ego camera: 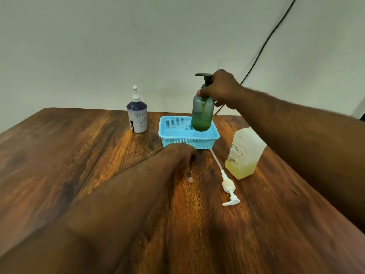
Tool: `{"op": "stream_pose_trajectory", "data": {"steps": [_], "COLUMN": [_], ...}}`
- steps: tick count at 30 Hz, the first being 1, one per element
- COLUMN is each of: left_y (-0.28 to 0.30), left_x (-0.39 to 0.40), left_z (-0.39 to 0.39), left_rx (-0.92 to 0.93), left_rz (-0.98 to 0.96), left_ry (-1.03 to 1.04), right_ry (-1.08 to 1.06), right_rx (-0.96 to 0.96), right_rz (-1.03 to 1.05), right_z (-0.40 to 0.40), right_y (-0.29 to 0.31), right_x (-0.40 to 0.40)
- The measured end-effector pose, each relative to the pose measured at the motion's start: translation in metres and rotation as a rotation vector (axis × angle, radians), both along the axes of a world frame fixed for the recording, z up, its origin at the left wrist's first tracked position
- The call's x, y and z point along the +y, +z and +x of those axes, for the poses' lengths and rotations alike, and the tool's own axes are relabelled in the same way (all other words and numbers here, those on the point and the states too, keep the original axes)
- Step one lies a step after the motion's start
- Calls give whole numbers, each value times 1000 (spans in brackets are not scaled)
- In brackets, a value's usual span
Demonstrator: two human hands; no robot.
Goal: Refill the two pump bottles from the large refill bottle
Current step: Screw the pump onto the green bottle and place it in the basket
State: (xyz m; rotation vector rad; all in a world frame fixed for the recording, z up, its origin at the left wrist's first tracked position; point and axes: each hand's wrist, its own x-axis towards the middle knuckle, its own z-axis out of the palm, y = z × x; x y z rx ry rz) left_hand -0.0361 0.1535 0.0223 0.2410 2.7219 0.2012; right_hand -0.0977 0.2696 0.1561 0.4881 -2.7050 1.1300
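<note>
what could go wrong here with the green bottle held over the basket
The right hand grips the green pump bottle only near its neck, above the blue basket; it may slip and drop. The large refill bottle stands open beside that forearm, which might knock it over. The loose white pump lies on the table and could get swept off.

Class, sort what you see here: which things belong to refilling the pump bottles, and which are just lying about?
Belongs to the job:
green translucent pump bottle, gripped by the right hand
white-and-navy pump bottle
large pale plastic refill bottle
loose white pump head

Lying about:
blue perforated plastic basket
black cable
</note>
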Motion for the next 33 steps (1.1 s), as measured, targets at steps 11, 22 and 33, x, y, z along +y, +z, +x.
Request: {"op": "stream_pose_trajectory", "data": {"steps": [11,22,33], "left_y": [-7,-16,-17], "left_x": [-8,-5,-13], "left_z": [-6,-11,23], "left_rx": [24,26,96], "left_rz": [-62,-103,17], "left_ry": [-9,47,172], "right_ry": [-212,-301,3], "right_rx": [-95,-193,318], "right_rz": [-16,-86,68], "right_z": [-71,-75,-9], "right_y": [-70,-84,-50], "right_x": [-16,-12,-30]}}
